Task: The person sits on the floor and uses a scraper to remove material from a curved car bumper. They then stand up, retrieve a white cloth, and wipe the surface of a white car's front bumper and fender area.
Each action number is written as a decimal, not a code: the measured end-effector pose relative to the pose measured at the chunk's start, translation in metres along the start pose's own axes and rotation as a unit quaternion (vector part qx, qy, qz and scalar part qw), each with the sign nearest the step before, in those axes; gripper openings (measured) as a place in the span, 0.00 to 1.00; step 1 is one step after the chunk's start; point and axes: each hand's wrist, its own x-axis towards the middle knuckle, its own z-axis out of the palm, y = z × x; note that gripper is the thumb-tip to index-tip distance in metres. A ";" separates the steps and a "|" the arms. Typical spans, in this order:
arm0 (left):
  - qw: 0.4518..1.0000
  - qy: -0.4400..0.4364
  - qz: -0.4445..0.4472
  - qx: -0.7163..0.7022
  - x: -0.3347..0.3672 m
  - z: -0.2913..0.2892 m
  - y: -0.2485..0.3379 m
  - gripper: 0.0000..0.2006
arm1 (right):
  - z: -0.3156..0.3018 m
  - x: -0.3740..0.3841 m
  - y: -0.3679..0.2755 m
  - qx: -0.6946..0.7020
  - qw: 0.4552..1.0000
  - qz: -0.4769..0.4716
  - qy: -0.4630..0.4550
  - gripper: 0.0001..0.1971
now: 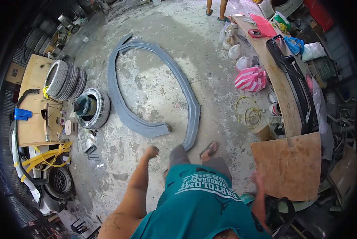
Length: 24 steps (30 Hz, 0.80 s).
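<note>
Hanging at my left side, my left hand (pixel 151 152) has its fingers curled in, and nothing shows in it. It is nearest to two long, curved grey moulded strips on the floor. The left strip (pixel 120 104) bends round to an end in front of me. The right strip (pixel 182 79) meets it at the far end and runs back to my leg. Low on my right side, my right hand (pixel 257 180) is smeared, beside the edge of a plywood board (pixel 292 167); its fingers cannot be made out.
Stacked tyres (pixel 61 79) and a tyre holding a dark bucket (pixel 101 109) stand on the left. On the right a long wooden bench (pixel 284 99) bears a black bumper (pixel 292 75). A pink striped bag (pixel 251 79) and coiled yellow hose (pixel 252 115) lie beside it. Another person's legs (pixel 222 8) stand far off.
</note>
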 end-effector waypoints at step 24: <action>0.967 0.146 -0.016 -0.209 0.403 -0.181 0.386 0.15 | 0.084 0.431 -0.496 -0.243 0.934 0.024 -0.260 0.16</action>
